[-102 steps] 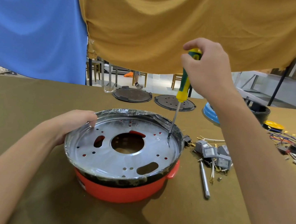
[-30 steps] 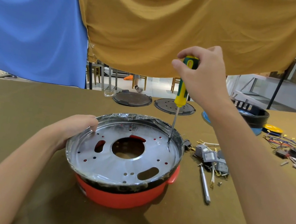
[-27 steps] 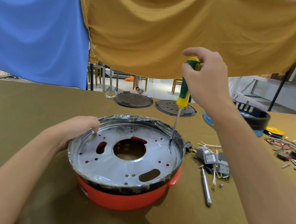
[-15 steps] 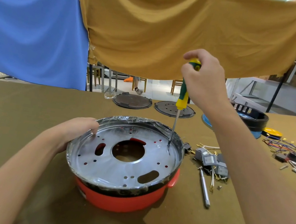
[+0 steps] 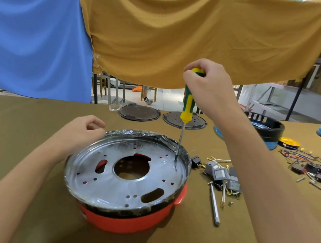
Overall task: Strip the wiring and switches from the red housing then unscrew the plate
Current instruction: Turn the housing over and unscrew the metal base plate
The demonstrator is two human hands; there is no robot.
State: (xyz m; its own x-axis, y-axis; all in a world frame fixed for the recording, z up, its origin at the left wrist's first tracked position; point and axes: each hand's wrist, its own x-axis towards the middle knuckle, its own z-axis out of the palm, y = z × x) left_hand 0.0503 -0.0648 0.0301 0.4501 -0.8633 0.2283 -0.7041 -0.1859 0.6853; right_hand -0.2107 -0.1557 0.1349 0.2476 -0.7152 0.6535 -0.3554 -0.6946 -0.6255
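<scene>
Fingers (image 5: pixel 189 78) of right hand (image 5: pixel 207 86) around one screwdriver (image 5: pixel 187 106) (tip on plate (image 5: pixel 106 183)); left hand (image 5: pixel 81 133) loosely curled, empty.

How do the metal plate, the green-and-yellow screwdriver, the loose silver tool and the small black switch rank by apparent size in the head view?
1. Metal plate, by far the largest.
2. Green-and-yellow screwdriver.
3. Loose silver tool, shorter and thinner than the screwdriver.
4. Small black switch, the smallest.
</scene>
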